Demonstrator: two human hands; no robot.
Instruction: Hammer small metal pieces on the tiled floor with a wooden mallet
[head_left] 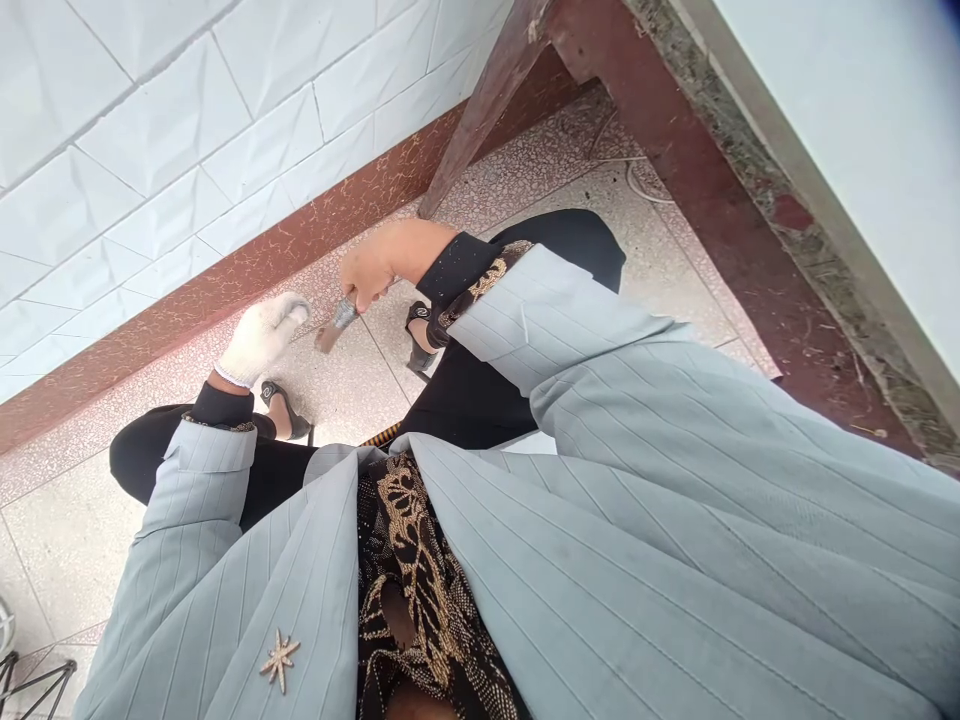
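Observation:
My right hand [382, 265] is bare and closed round a small paintbrush [337, 322]. Its handle is hidden in my fist. The silver ferrule and brownish bristles point down at the speckled floor tiles [352, 385], close to the red-brown skirting [225, 275]. My left hand [262, 335] wears a white knitted glove and hovers just left of the bristles. Its fingers are curled together with nothing visible in them. Both arms are in grey pinstriped sleeves [600, 380].
A white tiled wall [150, 130] rises above the skirting. A dark red post [487, 100] and a raised red ledge [720, 220] stand to the right. My feet in black sandals [289, 410] are on the floor below my hands. A thin cable [637, 185] lies beyond.

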